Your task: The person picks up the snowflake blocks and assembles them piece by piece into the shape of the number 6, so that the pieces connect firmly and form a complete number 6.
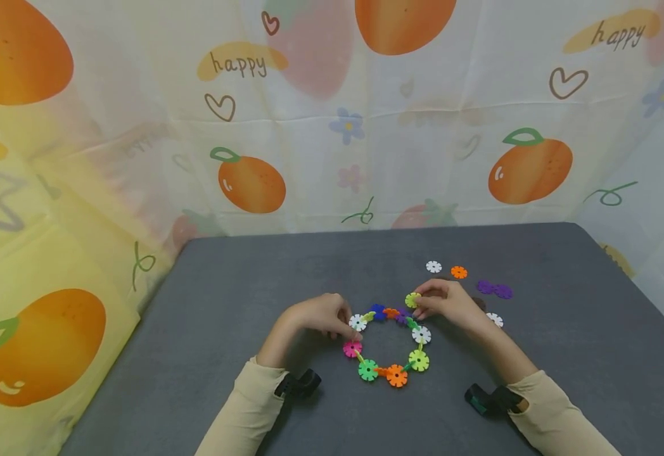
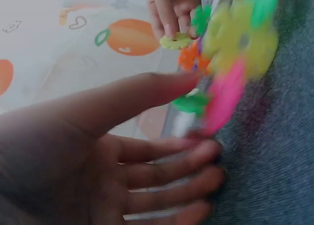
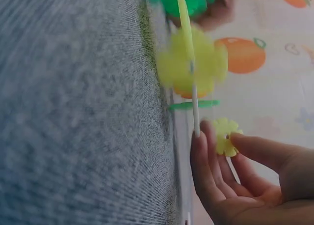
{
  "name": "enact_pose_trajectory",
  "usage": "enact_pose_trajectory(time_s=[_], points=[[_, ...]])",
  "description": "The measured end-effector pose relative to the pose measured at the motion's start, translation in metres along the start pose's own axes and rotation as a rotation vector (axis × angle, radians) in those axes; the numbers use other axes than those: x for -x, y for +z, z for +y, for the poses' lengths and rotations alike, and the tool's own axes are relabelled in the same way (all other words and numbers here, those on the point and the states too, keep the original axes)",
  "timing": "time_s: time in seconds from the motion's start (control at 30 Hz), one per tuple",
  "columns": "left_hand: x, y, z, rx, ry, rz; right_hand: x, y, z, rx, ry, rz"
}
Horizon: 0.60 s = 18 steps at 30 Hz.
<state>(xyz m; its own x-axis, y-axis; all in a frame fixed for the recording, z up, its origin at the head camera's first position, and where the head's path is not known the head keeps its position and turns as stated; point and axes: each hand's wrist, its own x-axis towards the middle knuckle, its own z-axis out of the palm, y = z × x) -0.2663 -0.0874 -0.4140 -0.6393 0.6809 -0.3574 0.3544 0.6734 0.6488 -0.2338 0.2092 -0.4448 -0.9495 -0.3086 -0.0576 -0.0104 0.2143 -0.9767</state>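
Right hand (image 1: 445, 301) pinches a yellow disc (image 1: 412, 299)! Left hand (image 1: 323, 315), thumb and fingers parted, at the ring (image 1: 396, 375), lower centre, grip unclear; "happy" on the cloth (image 1: 315, 152), upper right

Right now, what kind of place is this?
Probably an indoor play or craft corner: there's a grey table, a backdrop printed with oranges and hearts, and a ring of colourful flower-shaped pieces.
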Motion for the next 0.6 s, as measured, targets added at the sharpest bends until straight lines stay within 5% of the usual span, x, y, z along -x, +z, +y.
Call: enact_pose_trajectory(time_s=[0.17,0.27,0.43,0.6], points=[[-0.013,0.002,-0.007,0.274,0.096,0.082,0.000,0.002,-0.002,-0.014,-0.034,0.084],[-0.020,0.005,-0.010,0.425,0.102,0.117,-0.001,0.004,-0.004,-0.029,-0.072,0.134],[-0.028,0.015,-0.007,0.552,0.065,0.228,0.001,0.009,-0.008,-0.069,-0.120,0.188],[-0.029,0.020,0.004,0.701,0.112,0.262,0.003,0.015,-0.013,-0.067,-0.192,0.206]])
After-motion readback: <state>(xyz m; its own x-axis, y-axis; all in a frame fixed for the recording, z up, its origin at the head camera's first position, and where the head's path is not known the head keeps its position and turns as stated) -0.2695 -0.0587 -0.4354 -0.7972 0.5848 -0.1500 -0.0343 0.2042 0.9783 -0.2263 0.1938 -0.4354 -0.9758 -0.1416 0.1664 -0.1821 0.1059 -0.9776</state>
